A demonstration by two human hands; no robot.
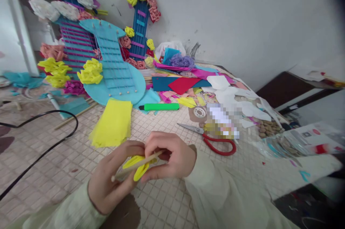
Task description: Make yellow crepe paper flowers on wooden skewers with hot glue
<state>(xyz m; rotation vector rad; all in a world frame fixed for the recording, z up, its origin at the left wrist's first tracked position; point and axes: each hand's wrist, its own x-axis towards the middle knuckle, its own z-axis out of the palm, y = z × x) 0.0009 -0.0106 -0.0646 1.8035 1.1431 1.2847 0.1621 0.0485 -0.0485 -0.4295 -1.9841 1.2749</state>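
Low in the middle of the head view, my left hand (114,177) has its fingers closed around a folded piece of yellow crepe paper (141,172). A thin wooden stick (126,170) lies across that paper at a slant. My right hand (171,155) pinches the stick's upper end and touches the paper's right side. Just beyond my left hand is a stack of yellow paper sheets (111,123). Scissors (219,145) with red handles rest to the right of my right hand. A green marker-like tool (161,106) lies past both hands.
A blue guitar-shaped craft (113,74) leans at the back left, beside paper flowers (90,72). Coloured paper scraps (185,85) and purple yarn (182,60) are piled along the wall. A black cable (51,146) curves across the left. Plastic packets (296,141) lie at the right.
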